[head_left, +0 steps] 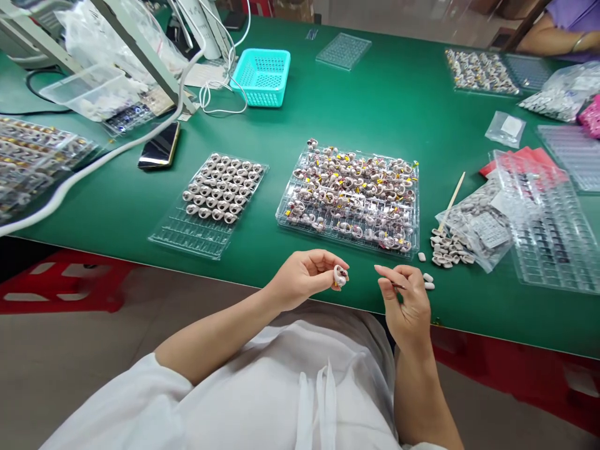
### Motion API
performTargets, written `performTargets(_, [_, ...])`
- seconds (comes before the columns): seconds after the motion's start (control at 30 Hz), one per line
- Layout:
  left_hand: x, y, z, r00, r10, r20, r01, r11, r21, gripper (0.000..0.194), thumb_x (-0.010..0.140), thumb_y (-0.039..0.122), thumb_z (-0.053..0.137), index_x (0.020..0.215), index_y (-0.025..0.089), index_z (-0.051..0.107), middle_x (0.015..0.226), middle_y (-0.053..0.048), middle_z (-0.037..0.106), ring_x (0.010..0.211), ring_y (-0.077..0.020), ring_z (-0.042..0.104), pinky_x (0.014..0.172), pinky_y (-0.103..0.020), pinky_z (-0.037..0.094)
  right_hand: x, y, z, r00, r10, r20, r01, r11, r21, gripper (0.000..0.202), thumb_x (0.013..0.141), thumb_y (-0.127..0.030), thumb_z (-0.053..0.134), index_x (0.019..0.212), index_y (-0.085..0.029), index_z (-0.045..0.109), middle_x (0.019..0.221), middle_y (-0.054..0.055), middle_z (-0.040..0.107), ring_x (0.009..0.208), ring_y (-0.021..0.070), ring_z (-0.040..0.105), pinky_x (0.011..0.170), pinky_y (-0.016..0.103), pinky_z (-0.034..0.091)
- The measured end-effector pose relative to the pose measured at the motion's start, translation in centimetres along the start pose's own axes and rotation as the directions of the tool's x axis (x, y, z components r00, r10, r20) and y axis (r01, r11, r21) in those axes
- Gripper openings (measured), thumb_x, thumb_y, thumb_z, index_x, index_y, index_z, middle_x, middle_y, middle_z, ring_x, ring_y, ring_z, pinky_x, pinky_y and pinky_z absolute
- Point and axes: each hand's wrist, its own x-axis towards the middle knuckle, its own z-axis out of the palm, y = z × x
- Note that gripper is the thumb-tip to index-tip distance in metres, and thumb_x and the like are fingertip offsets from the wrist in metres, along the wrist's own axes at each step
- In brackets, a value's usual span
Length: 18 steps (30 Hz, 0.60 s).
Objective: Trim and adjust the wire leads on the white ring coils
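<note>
Between the fingertips of my left hand (pixel 307 278) is a small white part (pixel 340 276) with dark and brownish bits inside. My right hand (pixel 407 303) pinches a thin dark tool (pixel 398 285), a short way right of that part. Beyond both hands lies a clear tray (pixel 347 234) filled with similar white parts, wires and yellow bits. To its left, another clear tray (pixel 190 240) holds rows of white rounded pieces (pixel 218 187). Loose white pieces (pixel 450 250) are heaped to the right, with a few small white caps (pixel 428 285) near my right hand.
A turquoise basket (pixel 262 78), a phone (pixel 159 147) and a white cable (pixel 94 165) are on the left. Clear trays (pixel 557 231), plastic bags (pixel 506 128) and red sheets (pixel 539 161) lie right. Another person's arm (pixel 548 39) rests at the far right.
</note>
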Motion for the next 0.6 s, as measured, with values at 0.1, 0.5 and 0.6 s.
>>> performTargets(0.1, [-0.3, -0.4, 0.0, 0.997, 0.072, -0.025, -0.070, 0.996, 0.061, 0.021, 0.074, 0.026, 0.080, 0.089, 0.012, 0.074, 0.076, -0.005, 0.074, 0.066, -0.0124, 0.067, 0.064, -0.022, 0.056, -0.4, 0.5, -0.4, 0.998, 0.046, 0.050, -0.044, 0.998, -0.037, 0.019, 0.094, -0.024, 0.062, 0.109, -0.027, 0.074, 0.094, 0.004, 0.059, 0.080, 0.0163, 0.062, 0.067, 0.031, 0.054])
performTargets(0.5, [-0.5, -1.0, 0.8, 0.978, 0.203, -0.040, -0.188, 0.951, 0.245, 0.017, 0.082, 0.023, 0.070, 0.095, 0.012, 0.073, 0.081, -0.007, 0.077, 0.071, -0.0142, 0.072, 0.065, -0.021, 0.057, -0.7, -4.3, 1.6, 0.992, 0.079, -0.099, 0.010, 0.730, 0.683, 0.026, 0.093, -0.010, 0.060, 0.110, -0.024, 0.072, 0.104, 0.005, 0.065, 0.081, 0.0181, 0.075, 0.071, 0.036, 0.068])
performTargets(0.6, [-0.6, -1.1, 0.8, 0.978, 0.203, -0.039, -0.189, 0.953, 0.235, 0.018, 0.082, 0.024, 0.071, 0.095, 0.012, 0.073, 0.082, -0.007, 0.078, 0.072, -0.0150, 0.073, 0.066, -0.021, 0.058, -0.7, -4.3, 2.4, 0.991, 0.070, -0.110, 0.024, 0.731, 0.682, 0.026, 0.091, -0.010, 0.062, 0.110, -0.024, 0.072, 0.103, 0.006, 0.066, 0.085, 0.0182, 0.073, 0.071, 0.035, 0.068])
